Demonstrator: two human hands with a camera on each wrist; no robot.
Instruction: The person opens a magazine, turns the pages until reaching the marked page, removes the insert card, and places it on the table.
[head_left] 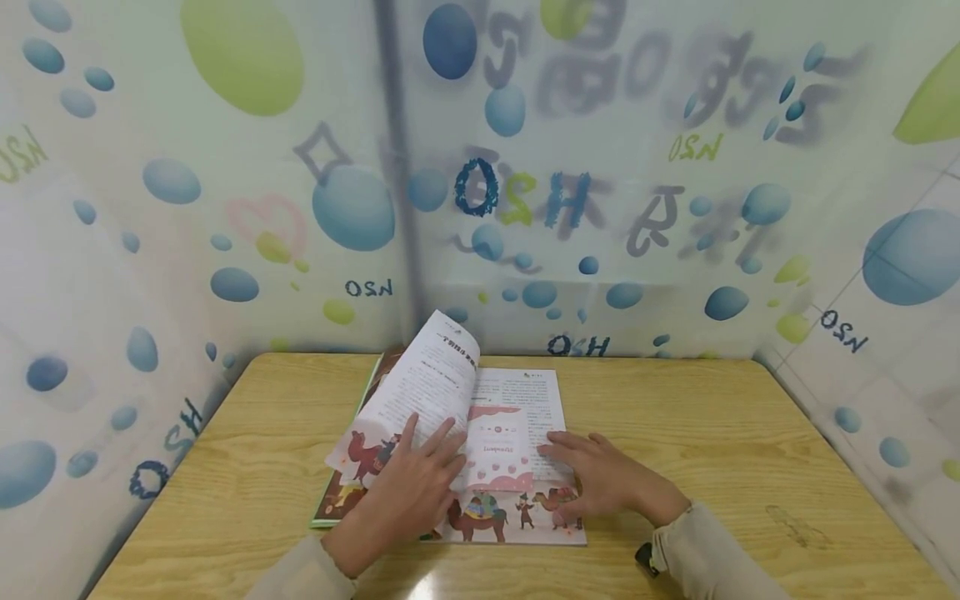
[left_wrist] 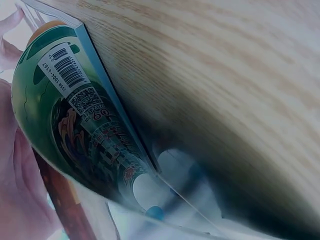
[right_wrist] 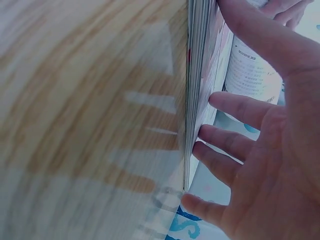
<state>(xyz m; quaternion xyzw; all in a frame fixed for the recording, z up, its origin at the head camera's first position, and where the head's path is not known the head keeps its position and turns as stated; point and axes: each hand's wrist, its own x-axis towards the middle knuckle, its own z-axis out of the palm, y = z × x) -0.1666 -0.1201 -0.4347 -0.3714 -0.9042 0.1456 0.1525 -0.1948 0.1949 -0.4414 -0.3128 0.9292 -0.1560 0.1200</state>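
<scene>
An open magazine (head_left: 517, 385) lies on the table, with camel drawings along its lower edge. On its right page rests a pink and white strawberry-patterned card (head_left: 498, 457). My left hand (head_left: 412, 492), fingers spread, rests on the raised, curling left page (head_left: 423, 396). My right hand (head_left: 603, 477) touches the right page near its outer edge. In the right wrist view, the fingertips of that hand (right_wrist: 260, 135) are spread along the stack of page edges (right_wrist: 197, 75). The green back cover (left_wrist: 30, 85), with a barcode, bends upward in the left wrist view.
The magazine is on a wooden table (head_left: 697, 408). Behind and beside it hang pale curtains (head_left: 480, 292) printed with blue and green dots. A small black object (head_left: 647, 560) is by the right sleeve (head_left: 705, 550).
</scene>
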